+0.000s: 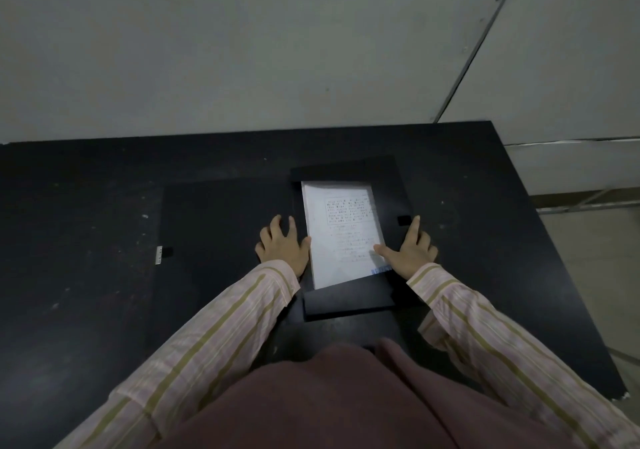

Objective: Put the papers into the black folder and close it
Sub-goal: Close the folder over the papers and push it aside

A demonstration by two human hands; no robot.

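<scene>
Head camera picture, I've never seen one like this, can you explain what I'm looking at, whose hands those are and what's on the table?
One picture, taken by a wide-angle camera on a person's head, looking down at their own arms in striped sleeves. No machine is involved. On the black table lies an open black folder, its cover spread out to the left. The papers sit in its right half. The left hand rests flat beside them, thumb at their edge. The right hand presses the other side, thumb on the sheet. Neither hand grips anything.
</scene>
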